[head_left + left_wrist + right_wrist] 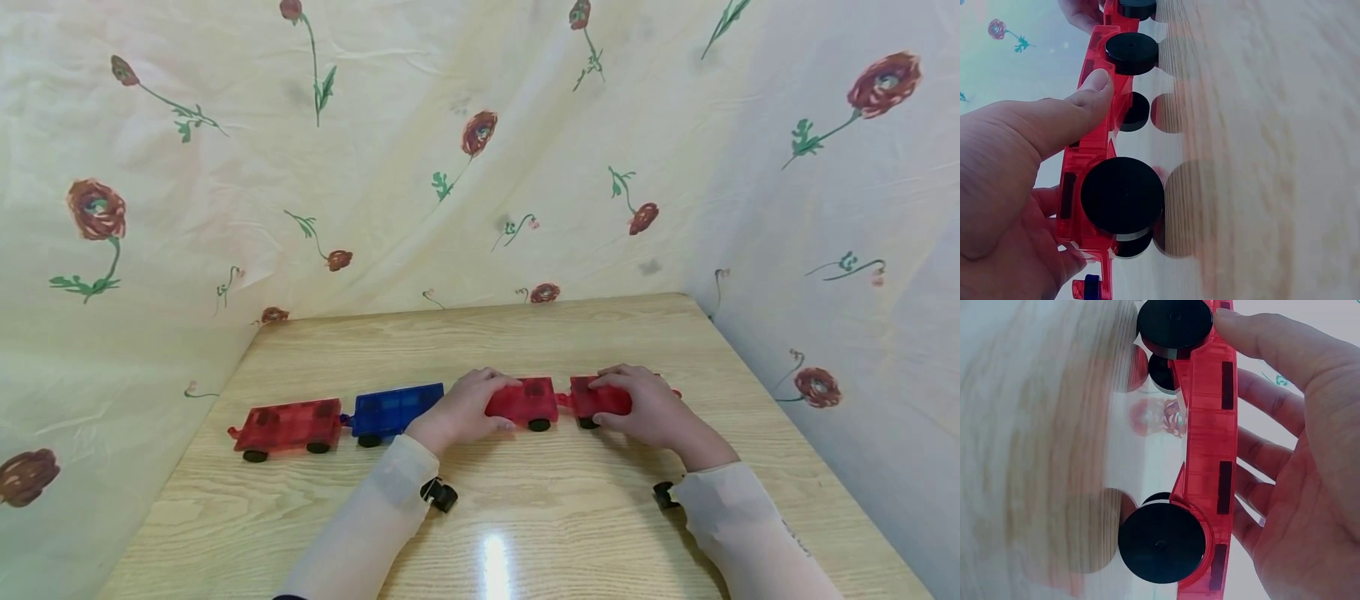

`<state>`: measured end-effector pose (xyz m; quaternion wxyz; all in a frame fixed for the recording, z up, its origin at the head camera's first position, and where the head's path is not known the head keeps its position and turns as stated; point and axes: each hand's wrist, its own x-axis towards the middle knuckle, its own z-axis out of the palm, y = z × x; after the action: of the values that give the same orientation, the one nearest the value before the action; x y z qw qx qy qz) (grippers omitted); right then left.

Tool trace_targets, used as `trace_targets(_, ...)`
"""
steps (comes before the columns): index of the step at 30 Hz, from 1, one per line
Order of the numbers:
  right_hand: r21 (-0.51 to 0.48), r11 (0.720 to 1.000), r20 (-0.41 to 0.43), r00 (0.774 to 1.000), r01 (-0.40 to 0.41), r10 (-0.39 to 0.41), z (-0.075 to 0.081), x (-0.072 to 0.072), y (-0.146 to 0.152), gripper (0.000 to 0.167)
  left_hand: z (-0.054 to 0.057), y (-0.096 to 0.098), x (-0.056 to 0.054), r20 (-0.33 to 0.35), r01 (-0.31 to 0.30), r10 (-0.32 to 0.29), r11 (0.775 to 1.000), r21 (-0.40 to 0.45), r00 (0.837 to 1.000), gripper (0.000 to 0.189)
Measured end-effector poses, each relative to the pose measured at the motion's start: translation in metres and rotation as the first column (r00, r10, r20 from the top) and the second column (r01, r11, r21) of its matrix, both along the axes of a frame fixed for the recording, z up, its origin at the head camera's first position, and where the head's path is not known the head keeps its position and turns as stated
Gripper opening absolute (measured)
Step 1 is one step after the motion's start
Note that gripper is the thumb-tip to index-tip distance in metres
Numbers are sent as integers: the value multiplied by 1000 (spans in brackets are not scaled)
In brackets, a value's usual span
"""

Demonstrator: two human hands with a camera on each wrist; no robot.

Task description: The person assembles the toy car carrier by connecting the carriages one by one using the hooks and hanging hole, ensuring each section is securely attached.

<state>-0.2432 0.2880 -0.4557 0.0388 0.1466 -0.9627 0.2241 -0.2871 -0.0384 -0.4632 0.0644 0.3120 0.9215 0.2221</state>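
Observation:
Four-wheeled toy train cars of clear plastic stand in a row on the table. My left hand (465, 408) grips a red car (525, 402), thumb along its near side and fingers behind. Another red car (585, 398), at the row's right end, is between the thumb and fingers of my right hand (645, 404). A small red coupling (564, 400) bridges the gap between these two. In the left wrist view, a blue ring (1092, 287) sits at the held car's other coupling. Black wheels (1161, 544) show under the right car in the right wrist view.
Left of my left hand stand a blue car (397, 408) and a red car (288, 425), joined end to end. The wooden table (555, 525) meets flower-printed cloth (405, 167) at the back and sides. A small black device (441, 495) sits by my left wrist.

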Motion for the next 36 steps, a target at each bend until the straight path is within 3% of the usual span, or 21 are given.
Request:
trace_targets(25, 26, 999, 30, 999, -25, 24, 4, -2, 0, 53, -1, -2, -2, -25, 8, -9, 1000, -30, 1000, 72)
trace_targets(36, 123, 990, 22, 998, -64, 62, 11, 0, -5, 58, 13, -32, 7, -23, -1, 0, 1000, -23, 1000, 74)
